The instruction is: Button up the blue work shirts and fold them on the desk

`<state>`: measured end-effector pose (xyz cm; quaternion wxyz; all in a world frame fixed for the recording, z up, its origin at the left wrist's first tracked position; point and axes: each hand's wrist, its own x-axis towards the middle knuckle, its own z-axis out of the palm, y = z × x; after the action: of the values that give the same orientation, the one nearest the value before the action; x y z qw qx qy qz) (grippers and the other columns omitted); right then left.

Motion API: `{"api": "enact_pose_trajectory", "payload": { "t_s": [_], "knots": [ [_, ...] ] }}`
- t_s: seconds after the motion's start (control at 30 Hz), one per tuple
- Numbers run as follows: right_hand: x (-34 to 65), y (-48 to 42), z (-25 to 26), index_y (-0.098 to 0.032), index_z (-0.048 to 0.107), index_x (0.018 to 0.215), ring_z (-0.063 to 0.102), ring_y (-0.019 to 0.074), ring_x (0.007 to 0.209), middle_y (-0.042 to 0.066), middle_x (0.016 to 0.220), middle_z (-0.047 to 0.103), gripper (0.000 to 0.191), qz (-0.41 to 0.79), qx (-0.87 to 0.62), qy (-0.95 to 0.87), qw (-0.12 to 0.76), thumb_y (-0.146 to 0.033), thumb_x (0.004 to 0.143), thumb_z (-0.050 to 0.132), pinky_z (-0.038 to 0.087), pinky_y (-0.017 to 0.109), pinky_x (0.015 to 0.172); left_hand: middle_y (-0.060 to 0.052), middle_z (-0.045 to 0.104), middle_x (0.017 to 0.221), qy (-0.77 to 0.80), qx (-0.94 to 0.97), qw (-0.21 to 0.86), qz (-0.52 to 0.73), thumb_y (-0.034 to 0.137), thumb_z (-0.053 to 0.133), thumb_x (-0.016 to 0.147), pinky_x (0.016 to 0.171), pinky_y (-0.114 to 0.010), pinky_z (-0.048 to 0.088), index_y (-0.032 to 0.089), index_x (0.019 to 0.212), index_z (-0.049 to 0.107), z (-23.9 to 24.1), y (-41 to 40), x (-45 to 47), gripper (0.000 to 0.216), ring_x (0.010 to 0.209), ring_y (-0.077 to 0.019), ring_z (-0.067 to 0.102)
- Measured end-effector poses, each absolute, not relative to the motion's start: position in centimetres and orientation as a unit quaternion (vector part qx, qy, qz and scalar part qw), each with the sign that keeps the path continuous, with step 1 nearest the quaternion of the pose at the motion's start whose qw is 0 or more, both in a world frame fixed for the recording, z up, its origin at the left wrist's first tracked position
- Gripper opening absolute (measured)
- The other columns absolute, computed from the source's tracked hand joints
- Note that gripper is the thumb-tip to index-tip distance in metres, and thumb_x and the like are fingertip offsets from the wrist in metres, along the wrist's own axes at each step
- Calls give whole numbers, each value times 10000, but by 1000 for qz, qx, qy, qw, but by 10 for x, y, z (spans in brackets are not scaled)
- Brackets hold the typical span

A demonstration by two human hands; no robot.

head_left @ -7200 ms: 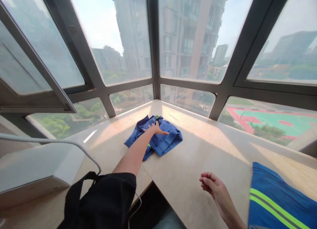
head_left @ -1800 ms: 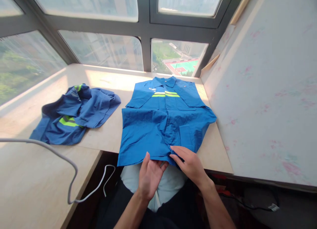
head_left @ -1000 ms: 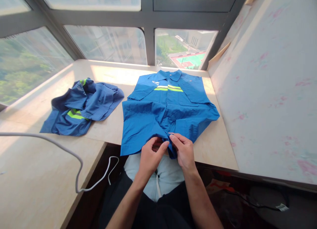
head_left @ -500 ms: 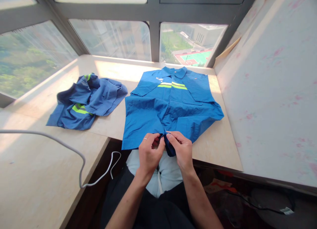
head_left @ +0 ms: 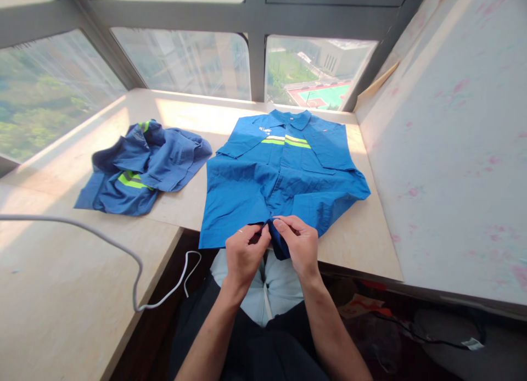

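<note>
A blue work shirt (head_left: 247, 178) with a collar and yellow-green reflective stripes lies front side up before me, its lower hem at the table's near edge. My left hand (head_left: 246, 253) pinches the left front edge near the bottom of the opening. Close beside it, my right hand (head_left: 302, 244) pinches the other front edge, and a dark fold of cloth hangs beneath the fingers. Whatever small fastening may be between the fingertips is hidden. To the left lies a second, crumpled darker blue work garment (head_left: 173, 156) with matching stripes.
The pale wooden tabletop (head_left: 53, 271) runs along the left side and under the shirt. A grey-white cable (head_left: 119, 249) crosses it and dangles off the edge. Windows (head_left: 181, 62) stand behind, and a flowered wall (head_left: 453, 150) borders the right.
Both hands keep their pinch on the shirt front, shifting very slightly left. The fingertips of the left hand have come a little closer together. The garments lie as before.
</note>
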<state>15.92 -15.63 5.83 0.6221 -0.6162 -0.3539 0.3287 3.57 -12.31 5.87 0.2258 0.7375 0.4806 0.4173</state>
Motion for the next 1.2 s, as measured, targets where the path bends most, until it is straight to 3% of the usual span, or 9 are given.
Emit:
{"api": "enact_pose_trajectory", "payload": {
  "t_s": [0.33,0.6,1.03,1.2],
  "knots": [
    [160,-152,59,-196,770,828,594,154,654,20,759,718,217,372,-628,-315,606,-400,777,715,476,277,643,-3,652,616,523,655,318,444,332,634,828,567,-229,450,175,669,670,51,-120,38,226,554,-117,568],
    [170,-149,61,-169,725,759,494,109,557,-18,607,596,263,457,-588,-300,597,-430,742,727,395,238,551,7,639,514,529,498,550,412,415,699,745,453,-225,485,153,686,707,56,-116,41,269,438,-131,585],
    [176,-151,65,-169,675,759,410,98,553,-36,589,516,346,514,-556,-318,571,-511,739,720,324,222,523,-11,657,521,498,474,585,430,405,726,735,423,-209,471,138,756,706,63,-124,46,268,414,-117,577],
    [184,-152,64,-166,688,791,403,94,537,-44,573,516,390,548,-539,-299,566,-536,692,761,307,221,526,-4,596,448,496,476,609,397,436,737,726,382,-201,378,136,633,695,60,-123,44,317,362,-92,491]
  ]
}}
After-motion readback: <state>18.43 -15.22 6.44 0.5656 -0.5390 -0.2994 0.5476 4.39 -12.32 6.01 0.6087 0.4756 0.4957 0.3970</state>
